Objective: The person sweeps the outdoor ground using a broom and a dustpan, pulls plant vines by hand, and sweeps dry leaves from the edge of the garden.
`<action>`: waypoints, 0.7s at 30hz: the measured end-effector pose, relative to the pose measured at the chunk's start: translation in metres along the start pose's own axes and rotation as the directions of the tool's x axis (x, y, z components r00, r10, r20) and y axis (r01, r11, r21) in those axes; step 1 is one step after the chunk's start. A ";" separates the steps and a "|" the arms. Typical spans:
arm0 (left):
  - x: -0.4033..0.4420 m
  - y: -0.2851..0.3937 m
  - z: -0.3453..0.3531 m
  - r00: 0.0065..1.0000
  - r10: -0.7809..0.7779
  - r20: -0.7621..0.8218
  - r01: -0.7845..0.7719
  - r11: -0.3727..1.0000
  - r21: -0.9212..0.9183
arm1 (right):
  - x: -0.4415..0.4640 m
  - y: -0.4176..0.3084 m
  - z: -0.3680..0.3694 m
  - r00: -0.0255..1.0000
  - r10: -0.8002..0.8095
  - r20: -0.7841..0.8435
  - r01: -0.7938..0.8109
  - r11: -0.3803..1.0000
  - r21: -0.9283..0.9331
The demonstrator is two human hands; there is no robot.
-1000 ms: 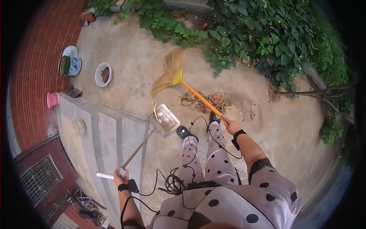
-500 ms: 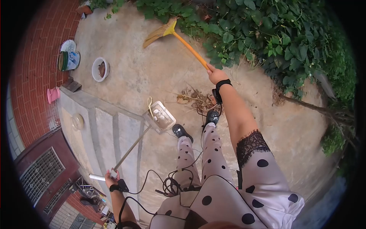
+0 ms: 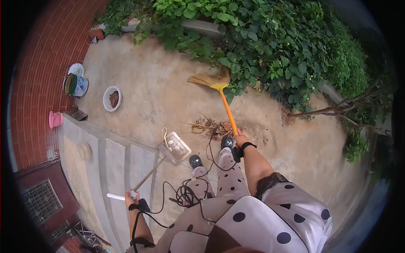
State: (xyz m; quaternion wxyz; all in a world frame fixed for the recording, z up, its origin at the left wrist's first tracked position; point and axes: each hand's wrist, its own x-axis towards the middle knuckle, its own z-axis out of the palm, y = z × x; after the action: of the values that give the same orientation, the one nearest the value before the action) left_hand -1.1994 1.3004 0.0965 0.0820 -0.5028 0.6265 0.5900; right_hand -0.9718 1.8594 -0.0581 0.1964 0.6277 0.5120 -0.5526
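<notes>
My right hand (image 3: 241,140) is closed round the orange handle of a broom (image 3: 226,107). The broom's straw bristles spread on the concrete beside the green plants, beyond a heap of dry leaves (image 3: 217,128) near my shoes. At the lower left my left hand (image 3: 131,197) grips the handle of a long-handled dustpan (image 3: 168,154). A white tray with pale debris and a looped cord lies at the dustpan's end, left of the leaf heap. Both wrists wear black bands.
Concrete steps (image 3: 116,168) stand at the left, near a maroon door (image 3: 42,202). By the brick wall are a paint bucket (image 3: 76,85), a pink pot (image 3: 55,119) and a white bowl (image 3: 112,99). Black cables (image 3: 185,194) hang at my legs. A branch (image 3: 333,109) lies right.
The broom first swung out toward the plants, then came back nearer, its bristles now farther right than a second ago. My left hand has kept its hold on the dustpan handle.
</notes>
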 end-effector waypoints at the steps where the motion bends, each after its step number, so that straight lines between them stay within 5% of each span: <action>1: 0.006 0.002 -0.003 0.998 0.016 0.064 -0.020 0.998 0.063 | -0.016 0.014 0.008 1.000 0.021 -0.007 -0.021 1.000 0.015; 6: -0.002 0.021 0.002 0.973 -0.006 0.230 -0.049 0.971 0.232 | -0.093 0.096 0.043 0.995 0.104 0.009 -0.104 0.993 0.048; 17: 0.007 0.008 -0.014 0.983 0.020 0.181 -0.067 0.964 0.258 | -0.221 0.264 -0.001 0.939 0.278 -0.202 -0.282 0.959 0.007; 21: 0.009 0.001 -0.017 0.983 0.030 0.180 -0.078 0.961 0.267 | -0.257 0.295 -0.030 0.919 0.315 -0.236 -0.291 0.948 0.130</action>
State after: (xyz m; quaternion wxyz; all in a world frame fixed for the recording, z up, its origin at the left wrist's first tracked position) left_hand -1.1957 1.2814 0.0960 0.1889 -0.4156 0.7057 0.5418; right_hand -0.6691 1.6567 0.0874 0.1833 0.7732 0.4033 -0.4538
